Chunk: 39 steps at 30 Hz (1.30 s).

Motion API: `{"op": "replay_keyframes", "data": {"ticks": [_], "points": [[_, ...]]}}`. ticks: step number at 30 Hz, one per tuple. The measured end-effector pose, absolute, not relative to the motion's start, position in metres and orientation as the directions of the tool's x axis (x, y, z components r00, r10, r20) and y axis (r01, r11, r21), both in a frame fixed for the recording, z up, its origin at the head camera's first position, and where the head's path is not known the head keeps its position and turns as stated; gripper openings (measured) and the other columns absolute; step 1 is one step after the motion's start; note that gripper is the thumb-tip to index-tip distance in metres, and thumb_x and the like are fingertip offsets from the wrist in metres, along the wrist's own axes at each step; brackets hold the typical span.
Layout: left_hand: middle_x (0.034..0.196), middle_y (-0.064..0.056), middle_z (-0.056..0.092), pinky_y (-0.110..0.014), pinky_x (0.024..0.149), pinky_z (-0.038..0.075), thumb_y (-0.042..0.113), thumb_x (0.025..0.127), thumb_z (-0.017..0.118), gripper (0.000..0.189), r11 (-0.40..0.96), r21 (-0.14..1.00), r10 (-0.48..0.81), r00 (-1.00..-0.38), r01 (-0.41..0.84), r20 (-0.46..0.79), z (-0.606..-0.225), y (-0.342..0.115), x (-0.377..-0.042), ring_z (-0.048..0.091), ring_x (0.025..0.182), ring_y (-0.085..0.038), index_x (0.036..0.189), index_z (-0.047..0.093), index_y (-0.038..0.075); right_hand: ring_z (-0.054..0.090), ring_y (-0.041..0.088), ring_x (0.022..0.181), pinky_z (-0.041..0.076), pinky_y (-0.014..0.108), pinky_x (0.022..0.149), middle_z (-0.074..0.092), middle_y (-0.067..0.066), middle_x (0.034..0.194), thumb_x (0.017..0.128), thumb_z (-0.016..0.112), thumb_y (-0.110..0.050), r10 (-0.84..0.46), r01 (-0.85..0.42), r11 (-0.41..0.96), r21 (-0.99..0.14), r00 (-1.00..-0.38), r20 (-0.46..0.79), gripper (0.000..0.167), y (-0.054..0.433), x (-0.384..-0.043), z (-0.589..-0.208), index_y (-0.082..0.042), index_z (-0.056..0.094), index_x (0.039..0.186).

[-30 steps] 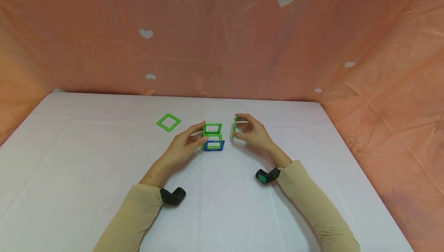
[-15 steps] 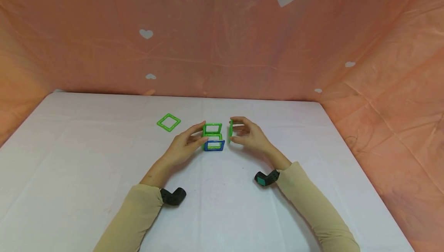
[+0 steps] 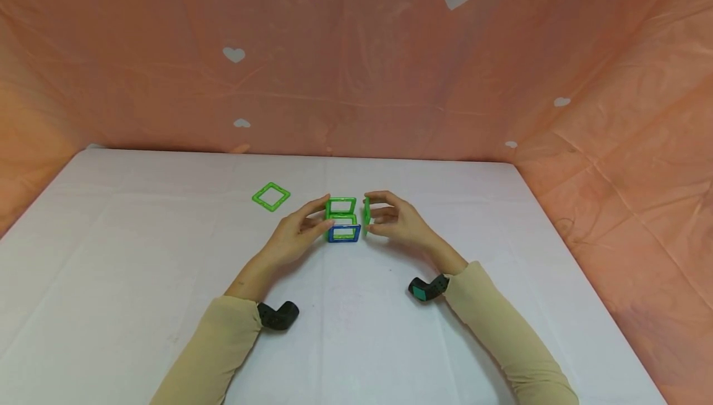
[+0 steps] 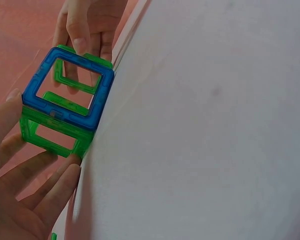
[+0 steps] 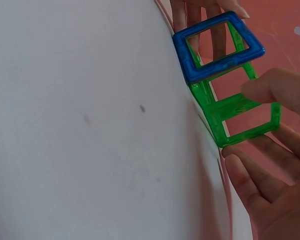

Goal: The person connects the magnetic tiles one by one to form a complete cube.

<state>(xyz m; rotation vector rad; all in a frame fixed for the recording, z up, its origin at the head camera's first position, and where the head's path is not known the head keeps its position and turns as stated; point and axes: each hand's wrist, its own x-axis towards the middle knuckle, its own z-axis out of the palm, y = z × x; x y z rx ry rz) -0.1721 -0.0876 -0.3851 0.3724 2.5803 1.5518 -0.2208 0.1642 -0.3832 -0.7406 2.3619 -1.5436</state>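
Near the middle of the table stands a small frame of magnetic building tiles, with a blue square tile [image 3: 344,241] upright in front and a green tile [image 3: 341,200] upright at the back. My left hand [image 3: 295,235] holds its left side, thumb forward and fingers behind. Upright in my right hand [image 3: 403,224], a green square tile [image 3: 366,214] is pinched between thumb and fingers. It stands very close to the frame's open right side; whether they touch I cannot tell. The right wrist view shows this tile [image 5: 247,135] beside the blue one [image 5: 182,57].
A loose green square tile [image 3: 281,203] lies flat to the left, beyond the left hand. White cloth covers the table [image 3: 167,238]. Orange curtains [image 3: 334,52] with pale hearts hang behind and at the sides. Each wrist wears a black camera [image 3: 278,316].
My right hand has brought its green tile leftward and slightly toward me, narrowing the gap to the frame. The left hand and the frame have stayed put.
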Motion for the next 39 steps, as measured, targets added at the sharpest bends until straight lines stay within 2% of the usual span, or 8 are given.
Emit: {"op": "replay_keyframes", "data": {"ticks": [15,31,35,39], "points": [[0.144,-0.017,0.047,-0.053,0.099,0.044,0.029,0.097,0.058,0.058,0.454,0.882,0.263,-0.965,0.125,0.002,-0.3835,-0.0877,-0.1716,0.058,0.118,-0.036,0.149,0.036,0.020,0.058,0.039,0.116,0.051,0.044,0.093,0.048,0.023,0.137,0.081,0.069,0.007,-0.584,-0.289,0.254,-0.923,-0.806,0.092,0.062,0.1563,-0.2172,-0.3814,0.003,0.043,0.137],[0.144,-0.018,0.046,-0.053,0.100,0.043,0.027,0.097,0.057,0.057,0.445,0.885,0.271,-0.962,0.135,0.010,-0.3849,-0.0880,-0.1720,0.058,0.119,-0.036,0.149,0.035,0.019,0.056,0.039,0.120,0.050,0.041,0.095,0.045,0.023,0.141,0.085,0.067,0.004,-0.623,-0.294,0.243,-0.924,-0.778,0.084,0.061,0.1569,-0.2182,-0.3819,0.001,0.041,0.140],[0.146,-0.016,0.045,-0.053,0.101,0.042,0.028,0.097,0.057,0.057,0.444,0.887,0.271,-0.963,0.129,0.004,-0.3859,-0.0877,-0.1722,0.056,0.120,-0.037,0.149,0.035,0.019,0.056,0.037,0.121,0.050,0.039,0.096,0.046,0.021,0.141,0.086,0.066,0.002,-0.630,-0.288,0.251,-0.924,-0.773,0.070,0.061,0.1577,-0.2180,-0.3807,-0.001,0.040,0.141],[0.147,-0.015,0.043,-0.054,0.102,0.041,0.029,0.097,0.056,0.057,0.448,0.886,0.266,-0.964,0.117,-0.007,-0.3864,-0.0878,-0.1722,0.055,0.122,-0.037,0.149,0.035,0.020,0.055,0.036,0.122,0.047,0.044,0.099,0.046,0.019,0.140,0.088,0.064,-0.002,-0.628,-0.280,0.264,-0.923,-0.776,0.056,0.061,0.1572,-0.2176,-0.3785,-0.005,0.039,0.144]]}}
